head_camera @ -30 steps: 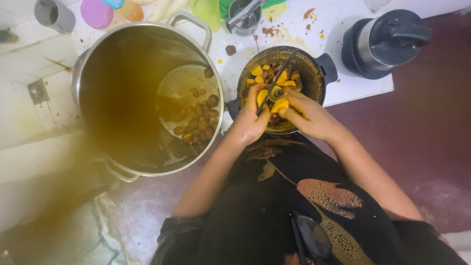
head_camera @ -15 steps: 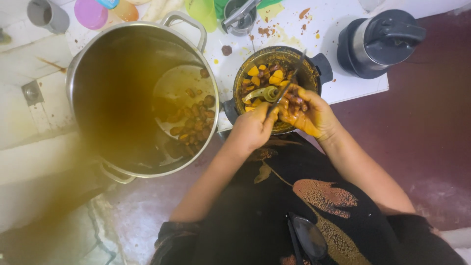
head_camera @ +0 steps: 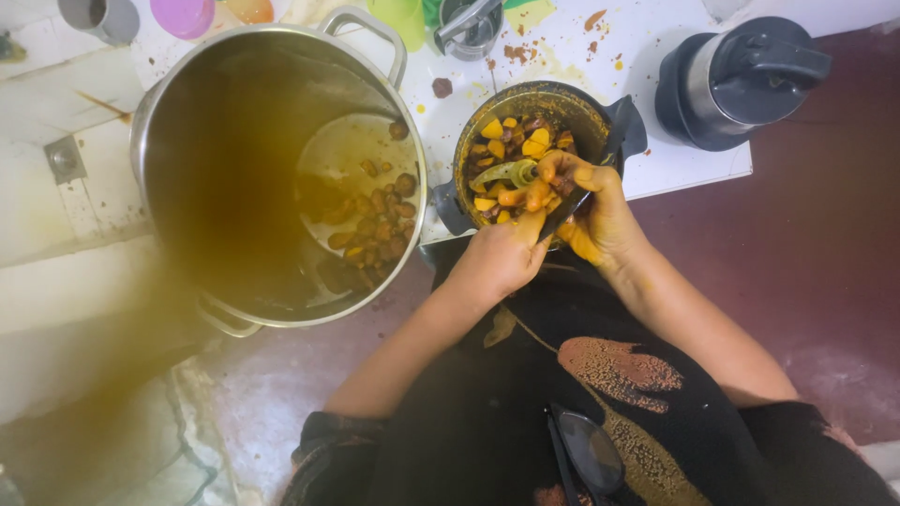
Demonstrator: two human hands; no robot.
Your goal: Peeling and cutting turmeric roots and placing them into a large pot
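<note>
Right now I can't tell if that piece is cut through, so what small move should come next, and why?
Probably let the cut chunk drop into the small bowl: the right hand and left hand hold an orange piece right over it, where other chunks already lie.

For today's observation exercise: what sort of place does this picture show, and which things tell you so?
Probably a home kitchen work area at floor level. A large steel pot holds cooked brown pieces, a blender jar holds chopped yellow pieces, and a second lidded jar stands on a stained white board.
</note>
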